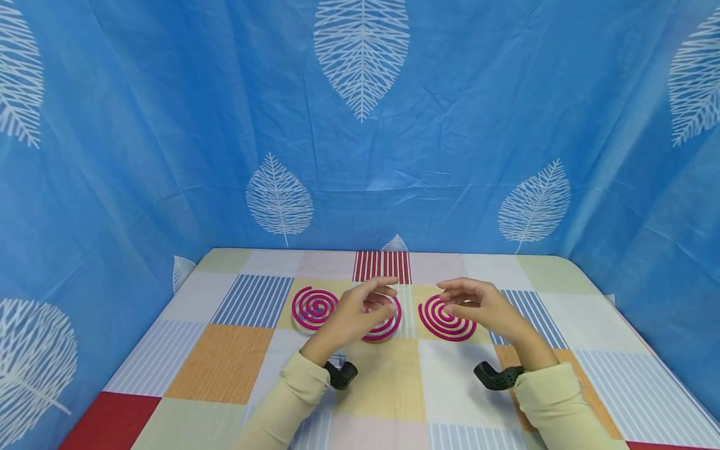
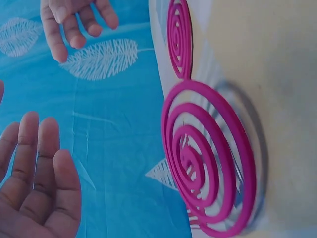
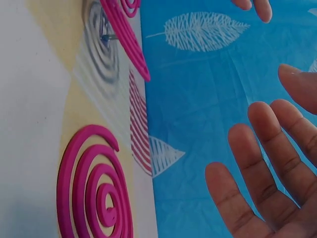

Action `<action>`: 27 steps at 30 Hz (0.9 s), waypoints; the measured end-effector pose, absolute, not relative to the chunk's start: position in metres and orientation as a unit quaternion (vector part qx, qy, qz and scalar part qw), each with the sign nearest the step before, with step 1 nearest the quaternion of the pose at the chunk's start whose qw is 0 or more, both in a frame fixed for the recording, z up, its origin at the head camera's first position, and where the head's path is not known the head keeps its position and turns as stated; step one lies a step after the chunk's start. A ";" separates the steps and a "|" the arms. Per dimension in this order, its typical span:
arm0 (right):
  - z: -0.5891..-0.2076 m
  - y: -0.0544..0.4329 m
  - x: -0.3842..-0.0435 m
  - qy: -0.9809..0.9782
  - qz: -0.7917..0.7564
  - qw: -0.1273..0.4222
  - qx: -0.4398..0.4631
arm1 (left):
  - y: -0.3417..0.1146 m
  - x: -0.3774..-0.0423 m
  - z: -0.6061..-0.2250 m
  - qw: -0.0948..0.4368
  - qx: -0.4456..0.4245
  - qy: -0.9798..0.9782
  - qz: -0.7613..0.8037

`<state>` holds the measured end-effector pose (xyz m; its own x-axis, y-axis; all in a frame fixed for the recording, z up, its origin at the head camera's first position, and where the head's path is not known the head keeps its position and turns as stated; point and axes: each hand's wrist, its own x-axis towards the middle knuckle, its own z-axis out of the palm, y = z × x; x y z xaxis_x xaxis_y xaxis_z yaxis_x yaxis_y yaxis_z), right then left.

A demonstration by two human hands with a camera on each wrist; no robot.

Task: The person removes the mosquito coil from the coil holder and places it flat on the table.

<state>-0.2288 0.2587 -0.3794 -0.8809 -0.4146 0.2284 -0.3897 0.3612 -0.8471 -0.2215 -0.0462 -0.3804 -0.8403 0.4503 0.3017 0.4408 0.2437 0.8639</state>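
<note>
Three magenta mosquito coils sit in a row on the table. The left coil (image 1: 318, 306) lies beyond my left forearm. My left hand (image 1: 357, 312) hovers over the middle coil (image 2: 248, 173), partly hiding it in the head view; its fingers are loosely bent and hold nothing. That coil is raised above the cloth on a small metal stand (image 3: 105, 27) and casts a ring-shaped shadow. The right coil (image 3: 63, 193) lies flat on the cloth. Beside and above it is my right hand (image 1: 484, 306), empty, fingers relaxed and slightly spread. The two palms face each other.
A patchwork-patterned cloth (image 1: 388, 381) covers the table. Blue curtains (image 1: 394, 162) with white leaf prints enclose the back and both sides. Each wrist wears a black camera mount, on the left wrist (image 1: 342, 375) and on the right wrist (image 1: 497, 377).
</note>
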 end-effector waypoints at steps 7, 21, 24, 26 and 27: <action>-0.377 0.249 -0.230 0.824 -0.505 0.009 -0.258 | -0.060 -0.219 -0.382 -0.007 0.276 0.785 0.555; -0.380 0.230 -0.242 0.812 -0.501 0.028 -0.299 | -0.091 -0.219 -0.382 -0.029 0.256 0.800 0.541; -0.380 0.225 -0.244 0.811 -0.500 0.031 -0.304 | -0.097 -0.218 -0.381 -0.027 0.244 0.805 0.539; -0.380 0.223 -0.245 0.812 -0.498 0.033 -0.304 | -0.102 -0.219 -0.380 -0.029 0.240 0.808 0.538; -0.380 0.222 -0.246 0.813 -0.496 0.035 -0.303 | -0.104 -0.219 -0.380 -0.032 0.238 0.809 0.537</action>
<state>-0.2458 0.2218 -0.3797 -0.8140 -0.5271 0.2440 -0.4583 0.3248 -0.8273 -0.2192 -0.1044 -0.3800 -0.8849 0.3509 0.3064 0.4186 0.3105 0.8534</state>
